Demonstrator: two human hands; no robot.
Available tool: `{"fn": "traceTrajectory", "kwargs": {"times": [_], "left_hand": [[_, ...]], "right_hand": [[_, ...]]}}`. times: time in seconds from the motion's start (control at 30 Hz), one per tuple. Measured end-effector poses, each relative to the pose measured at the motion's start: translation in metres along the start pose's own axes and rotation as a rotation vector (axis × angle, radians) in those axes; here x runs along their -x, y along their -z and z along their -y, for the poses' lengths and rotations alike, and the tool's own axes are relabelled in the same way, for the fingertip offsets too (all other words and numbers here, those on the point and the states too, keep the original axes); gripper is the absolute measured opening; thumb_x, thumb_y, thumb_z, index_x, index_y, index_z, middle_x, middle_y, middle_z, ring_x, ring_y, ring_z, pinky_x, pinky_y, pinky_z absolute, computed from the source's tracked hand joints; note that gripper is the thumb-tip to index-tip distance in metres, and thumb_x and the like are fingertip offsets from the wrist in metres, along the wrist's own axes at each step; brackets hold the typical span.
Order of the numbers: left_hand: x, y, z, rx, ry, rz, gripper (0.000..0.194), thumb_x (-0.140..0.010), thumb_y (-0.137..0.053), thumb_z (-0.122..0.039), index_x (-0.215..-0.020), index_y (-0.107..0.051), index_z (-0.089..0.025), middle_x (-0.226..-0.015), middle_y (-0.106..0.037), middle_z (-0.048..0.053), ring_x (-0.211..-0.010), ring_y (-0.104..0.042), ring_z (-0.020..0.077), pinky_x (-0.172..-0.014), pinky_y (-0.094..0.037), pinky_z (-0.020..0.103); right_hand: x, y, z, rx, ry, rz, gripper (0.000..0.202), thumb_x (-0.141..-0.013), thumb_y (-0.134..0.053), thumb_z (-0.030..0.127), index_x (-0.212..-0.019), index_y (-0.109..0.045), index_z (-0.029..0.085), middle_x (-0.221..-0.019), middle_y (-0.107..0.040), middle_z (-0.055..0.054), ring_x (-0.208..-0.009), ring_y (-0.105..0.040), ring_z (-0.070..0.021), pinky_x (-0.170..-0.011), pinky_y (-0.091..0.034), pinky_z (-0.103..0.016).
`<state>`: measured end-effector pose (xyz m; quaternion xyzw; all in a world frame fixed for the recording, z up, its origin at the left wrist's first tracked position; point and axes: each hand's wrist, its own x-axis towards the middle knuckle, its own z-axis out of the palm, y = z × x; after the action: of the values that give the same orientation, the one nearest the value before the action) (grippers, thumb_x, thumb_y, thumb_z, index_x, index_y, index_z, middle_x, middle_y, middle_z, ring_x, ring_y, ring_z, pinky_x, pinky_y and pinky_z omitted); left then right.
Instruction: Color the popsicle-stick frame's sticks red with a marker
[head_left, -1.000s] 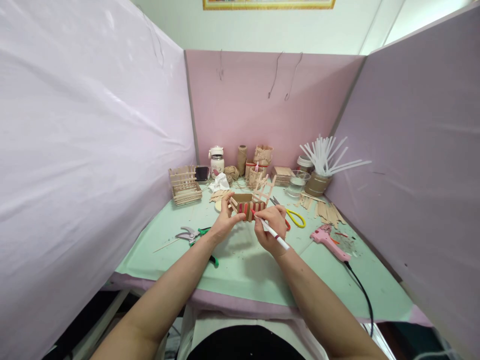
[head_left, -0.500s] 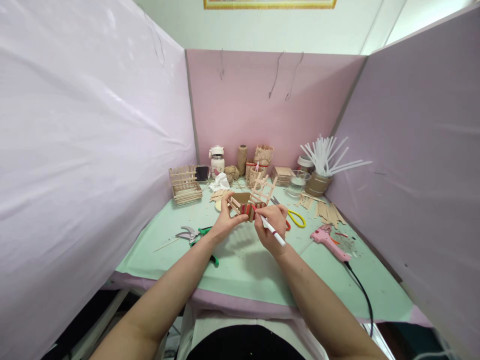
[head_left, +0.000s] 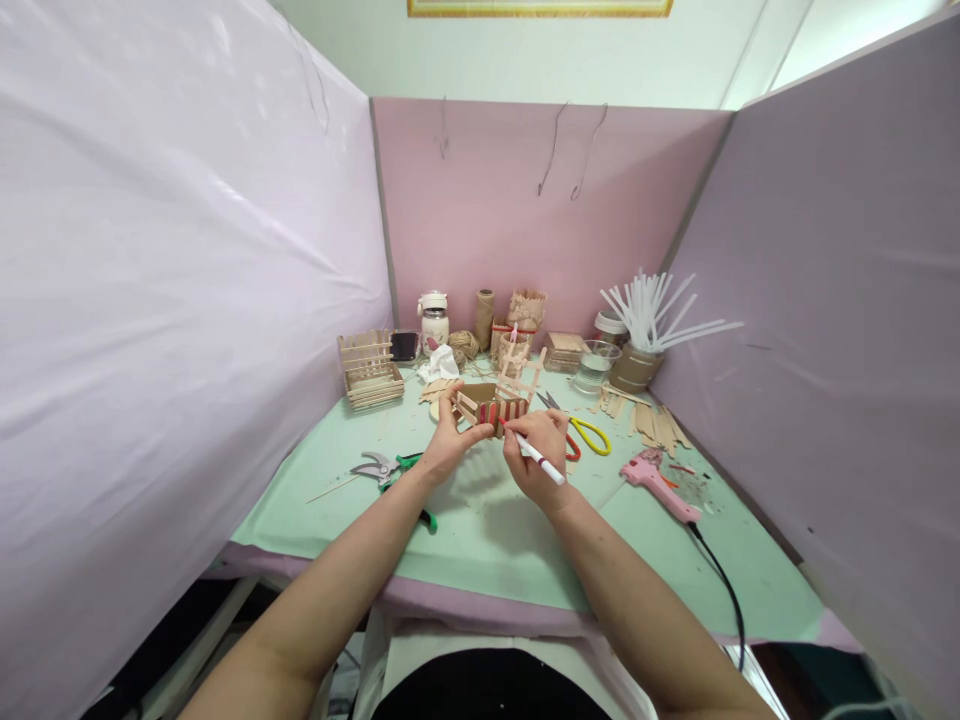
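Note:
My left hand (head_left: 451, 440) is closed on the left side of a small craft-stick box (head_left: 513, 408), thumb at the front and fingers behind. The box has a brown cardboard inside, sticks along its front, some coloured red, and a ladder-like stick frame rising at its back right. In my right hand (head_left: 538, 450) is a white marker pen (head_left: 541, 460), its red tip against the front of the box. The box is held above the table. Scissors (head_left: 591, 436) with yellow and red handles lie just right of my right hand.
Green-handled pruning shears (head_left: 379, 468) lie at left. A pink glue gun (head_left: 660, 486) with a black cord rests at right. Behind stand a stick basket (head_left: 373, 380), a jar (head_left: 433, 328), twine (head_left: 484, 318), a water bowl (head_left: 595, 366) and a pot of glue sticks (head_left: 636, 368). Loose craft sticks (head_left: 654, 424) lie nearby.
The box has turned and tilted slightly, and its back frame has shifted left. My right hand and the marker have moved slightly left.

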<state>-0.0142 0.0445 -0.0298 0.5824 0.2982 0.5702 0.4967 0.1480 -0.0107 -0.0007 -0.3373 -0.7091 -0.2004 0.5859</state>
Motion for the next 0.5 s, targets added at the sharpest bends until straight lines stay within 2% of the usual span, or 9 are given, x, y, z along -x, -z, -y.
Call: {"fn": "traceTrajectory", "kwargs": {"times": [0.2,0.5], "left_hand": [[-0.0028,0.0003,0.0050,0.092,0.006,-0.029,0.092,-0.069,-0.086,-0.042,-0.144,-0.033,-0.035,-0.147,-0.042,0.007,-0.134,-0.049,0.0270,-0.115,-0.038,0.045],[-0.0015,-0.0049,-0.0039,0.149,0.061,-0.069,0.093,-0.068,-0.086,-0.042,-0.144,-0.034,-0.035,-0.141,-0.047,0.007,-0.132,-0.049,0.0268,-0.112,-0.041,0.044]], "right_hand": [[0.0005,-0.0012,0.0034,-0.025,0.017,0.057,0.012,-0.090,-0.056,0.013,-0.083,-0.054,0.022,-0.067,-0.062,0.004,-0.062,-0.056,-0.0129,-0.079,-0.036,-0.035],[0.0036,-0.0034,0.0029,-0.043,0.014,0.077,0.012,-0.089,-0.055,0.012,-0.082,-0.053,0.022,-0.067,-0.060,0.006,-0.060,-0.055,-0.0120,-0.078,-0.035,-0.035]]}}
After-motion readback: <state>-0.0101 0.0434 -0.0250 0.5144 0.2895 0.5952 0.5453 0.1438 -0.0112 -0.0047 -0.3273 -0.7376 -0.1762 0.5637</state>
